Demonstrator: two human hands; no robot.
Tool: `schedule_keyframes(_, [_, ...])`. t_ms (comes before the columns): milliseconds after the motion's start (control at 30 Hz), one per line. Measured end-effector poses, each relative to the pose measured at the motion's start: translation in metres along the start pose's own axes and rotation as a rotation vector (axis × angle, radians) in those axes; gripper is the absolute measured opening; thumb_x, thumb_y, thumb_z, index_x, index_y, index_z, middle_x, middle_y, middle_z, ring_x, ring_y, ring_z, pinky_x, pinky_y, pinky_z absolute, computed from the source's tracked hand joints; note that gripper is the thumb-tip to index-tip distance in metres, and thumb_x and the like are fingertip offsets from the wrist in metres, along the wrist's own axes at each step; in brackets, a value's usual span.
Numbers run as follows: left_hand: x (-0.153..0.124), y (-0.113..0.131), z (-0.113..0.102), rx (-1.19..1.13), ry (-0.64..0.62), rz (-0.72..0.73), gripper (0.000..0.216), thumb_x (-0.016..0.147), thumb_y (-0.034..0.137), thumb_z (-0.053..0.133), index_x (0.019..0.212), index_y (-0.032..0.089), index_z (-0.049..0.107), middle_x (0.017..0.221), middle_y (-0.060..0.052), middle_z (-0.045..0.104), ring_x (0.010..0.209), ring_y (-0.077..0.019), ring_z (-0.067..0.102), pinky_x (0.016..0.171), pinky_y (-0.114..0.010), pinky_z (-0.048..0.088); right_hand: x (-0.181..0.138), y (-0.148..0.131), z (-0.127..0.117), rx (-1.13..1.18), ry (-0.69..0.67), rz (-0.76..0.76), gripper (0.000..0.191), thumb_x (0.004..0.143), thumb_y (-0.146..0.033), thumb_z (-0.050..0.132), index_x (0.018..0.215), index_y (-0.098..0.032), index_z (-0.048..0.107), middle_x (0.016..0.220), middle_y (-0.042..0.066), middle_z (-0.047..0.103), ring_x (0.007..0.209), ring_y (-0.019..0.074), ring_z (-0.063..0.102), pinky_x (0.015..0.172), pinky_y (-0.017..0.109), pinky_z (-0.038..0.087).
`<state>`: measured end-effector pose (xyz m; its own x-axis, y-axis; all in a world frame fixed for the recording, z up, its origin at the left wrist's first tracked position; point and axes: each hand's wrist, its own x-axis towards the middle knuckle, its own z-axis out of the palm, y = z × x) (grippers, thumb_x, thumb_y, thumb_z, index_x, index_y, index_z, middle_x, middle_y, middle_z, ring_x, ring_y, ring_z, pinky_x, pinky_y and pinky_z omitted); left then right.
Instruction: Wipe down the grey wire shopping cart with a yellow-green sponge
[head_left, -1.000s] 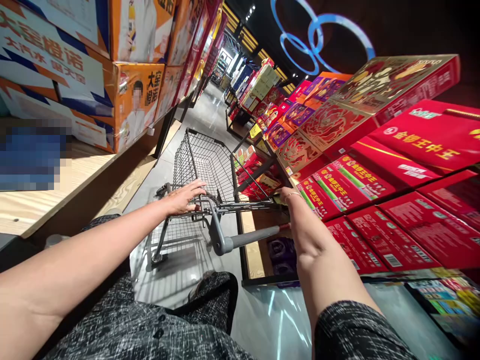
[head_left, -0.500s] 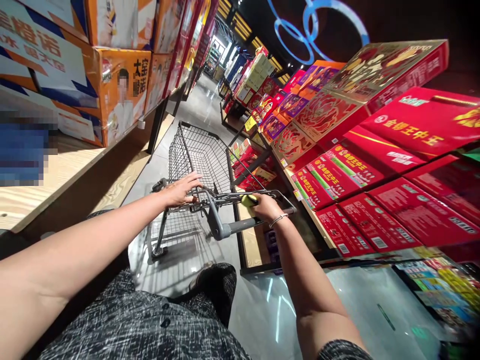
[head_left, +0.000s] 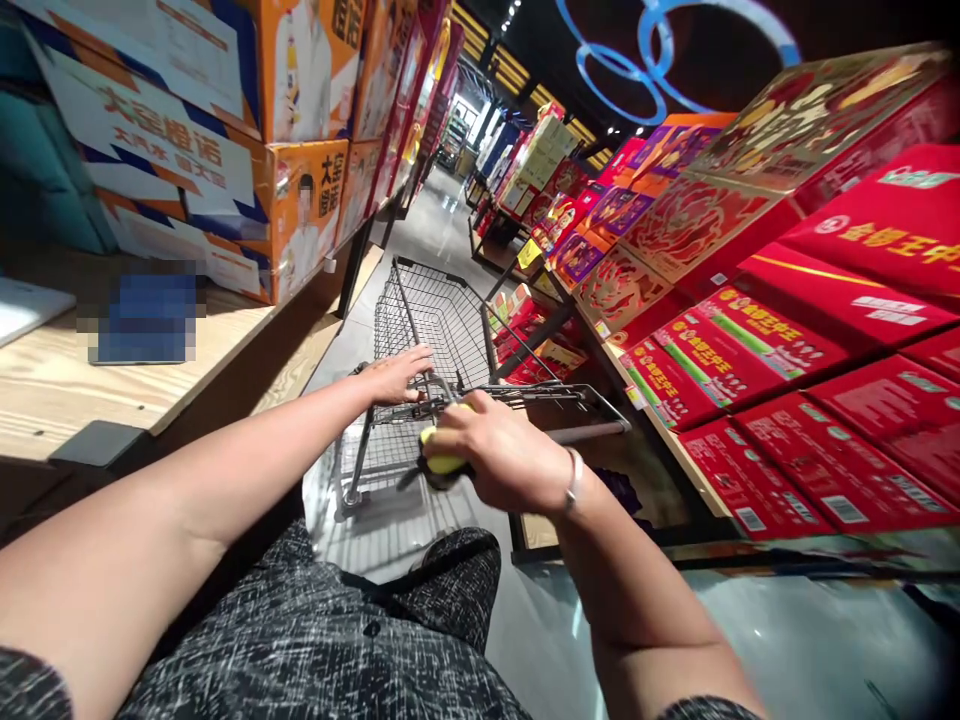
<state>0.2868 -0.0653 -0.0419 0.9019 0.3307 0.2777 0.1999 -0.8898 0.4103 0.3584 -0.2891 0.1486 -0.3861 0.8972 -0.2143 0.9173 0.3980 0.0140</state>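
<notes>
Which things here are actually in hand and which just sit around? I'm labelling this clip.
In hand:
- left hand resting on the shopping cart
- right hand closed on a small yellow object at the cart's handle

Just around:
- red gift boxes on the right shelf
- orange cartons on the left shelf

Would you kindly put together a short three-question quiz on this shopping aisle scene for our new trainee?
1. True or false: the left hand rests on the shopping cart.
2. What colour is the small object in the right hand?
3. The red boxes lie on which side of the cart: A left, B right?

Key: 1 true; 2 yellow; 3 B.
</notes>
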Motion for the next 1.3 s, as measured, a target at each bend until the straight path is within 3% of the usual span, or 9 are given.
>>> schedule_keyframes(133, [-0.002, 0.005, -0.01, 0.013, -0.018, -0.002, 0.052, 0.08, 0.033, 0.071, 0.128, 0.017, 0.056, 0.16, -0.012, 0.031, 0.149, -0.0276, 0.024, 0.119, -0.042, 0.029, -0.031, -0.001, 0.015, 0.027, 0.194, -0.093, 0.027, 0.086, -0.012, 0.06, 0.102, -0.031, 0.071, 0.112, 0.005, 0.066, 0.108, 0.0227, 0.052, 0.091, 0.038, 0.047])
schedule_keyframes(267, [-0.004, 0.009, -0.02, 0.048, -0.081, -0.058, 0.054, 0.082, 0.039, 0.071, 0.131, 0.022, 0.056, 0.16, -0.008, 0.032, 0.149, -0.0288, 0.026, 0.118, -0.053, 0.028, -0.064, 0.037, 0.05, 0.222, 0.457, -0.054, 0.016, 0.09, -0.022, 0.062, 0.099, -0.032, 0.07, 0.12, 0.003, 0.063, 0.118, 0.0213, 0.053, 0.098, 0.041, 0.049])
schedule_keyframes(367, [-0.005, 0.012, -0.028, 0.053, -0.125, -0.095, 0.057, 0.082, 0.038, 0.069, 0.135, 0.024, 0.054, 0.161, -0.007, 0.029, 0.149, -0.0301, 0.025, 0.117, -0.058, 0.026, -0.098, 0.075, 0.081, 0.292, 0.625, 0.165, 0.018, 0.091, -0.021, 0.057, 0.1, -0.029, 0.07, 0.122, 0.006, 0.061, 0.116, 0.0226, 0.056, 0.098, 0.043, 0.049])
schedule_keyframes(500, [-0.01, 0.028, -0.043, -0.028, -0.145, -0.105, 0.059, 0.082, 0.02, 0.059, 0.14, 0.019, 0.049, 0.159, -0.01, 0.033, 0.147, -0.0315, 0.027, 0.118, -0.052, 0.03, -0.127, 0.107, 0.12, 0.102, 0.853, 0.636, 0.03, 0.083, -0.018, 0.052, 0.108, -0.025, 0.067, 0.124, 0.01, 0.061, 0.115, 0.0269, 0.056, 0.099, 0.049, 0.044])
schedule_keyframes(600, [-0.023, 0.061, -0.055, -0.18, 0.006, 0.076, 0.051, 0.089, 0.017, 0.044, 0.14, 0.017, 0.049, 0.148, -0.01, 0.048, 0.141, -0.0268, 0.039, 0.118, -0.046, 0.032, -0.11, 0.091, 0.138, -0.054, 0.953, 0.844, 0.04, 0.079, -0.016, 0.05, 0.117, -0.022, 0.063, 0.124, 0.012, 0.058, 0.115, 0.0304, 0.054, 0.098, 0.053, 0.041])
schedule_keyframes(700, [-0.041, 0.104, -0.057, -0.242, 0.159, 0.216, 0.04, 0.099, 0.035, 0.039, 0.135, 0.023, 0.052, 0.141, -0.008, 0.055, 0.134, -0.0273, 0.047, 0.114, -0.051, 0.035, -0.071, 0.044, 0.143, -0.11, 1.042, 0.782, 0.05, 0.08, -0.01, 0.047, 0.126, -0.025, 0.057, 0.126, 0.013, 0.055, 0.119, 0.0311, 0.051, 0.099, 0.052, 0.04])
schedule_keyframes(833, [-0.056, 0.135, -0.048, -0.062, 0.212, 0.254, 0.053, 0.098, 0.061, 0.038, 0.109, 0.017, 0.066, 0.115, -0.013, 0.067, 0.117, -0.03, 0.058, 0.112, -0.056, 0.032, -0.032, -0.006, 0.137, -0.09, 1.091, 0.512, 0.06, 0.081, -0.008, 0.051, 0.135, -0.033, 0.05, 0.131, 0.012, 0.053, 0.124, 0.0324, 0.048, 0.102, 0.05, 0.039])
schedule_keyframes(1000, [-0.062, 0.119, -0.053, 0.005, 0.197, 0.297, 0.061, 0.089, 0.074, 0.046, 0.081, 0.017, 0.067, 0.096, -0.012, 0.067, 0.107, -0.0297, 0.061, 0.103, -0.049, 0.043, -0.039, 0.01, 0.131, -0.139, 1.055, 0.334, 0.053, 0.081, -0.013, 0.059, 0.13, -0.035, 0.055, 0.126, 0.008, 0.057, 0.119, 0.0275, 0.053, 0.101, 0.045, 0.041])
schedule_keyframes(1300, [-0.089, 0.081, -0.08, -0.16, 0.167, 0.27, 0.032, 0.09, 0.052, 0.054, 0.085, 0.023, 0.068, 0.099, -0.004, 0.07, 0.125, -0.0263, 0.056, 0.112, -0.041, 0.041, -0.132, 0.103, 0.152, -0.16, 0.846, 0.692, 0.034, 0.085, -0.025, 0.054, 0.117, -0.027, 0.064, 0.128, 0.009, 0.059, 0.119, 0.0251, 0.054, 0.104, 0.043, 0.037])
